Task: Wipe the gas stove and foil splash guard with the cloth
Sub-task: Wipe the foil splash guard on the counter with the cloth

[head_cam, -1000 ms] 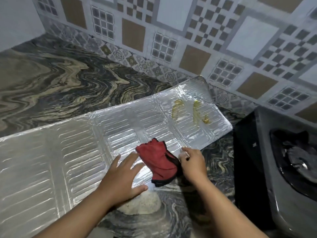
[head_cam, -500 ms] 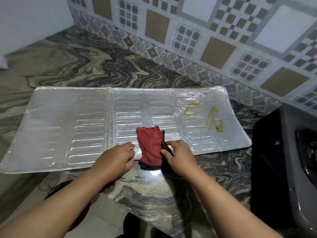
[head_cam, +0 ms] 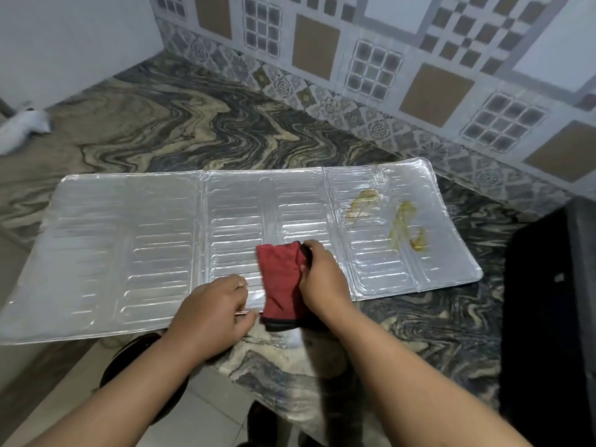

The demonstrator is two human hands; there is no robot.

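The foil splash guard [head_cam: 161,246] lay flat on the counter [head_cam: 193,130]. Its near edge was pinched by the left hand [head_cam: 213,314]; the red cloth [head_cam: 282,279] was gripped by the right hand [head_cam: 322,279]. Firm strokes toward the yellow stains [head_cam: 403,227] were advisable.

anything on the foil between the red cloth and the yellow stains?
Head view: only bare embossed foil of the splash guard lies between the red cloth, gripped by the right hand, and the yellow stains.

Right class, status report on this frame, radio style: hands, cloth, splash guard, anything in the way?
Right hand grips red cloth. Left hand pinches foil splash guard near edge. Yellow stains unwiped, path clear.
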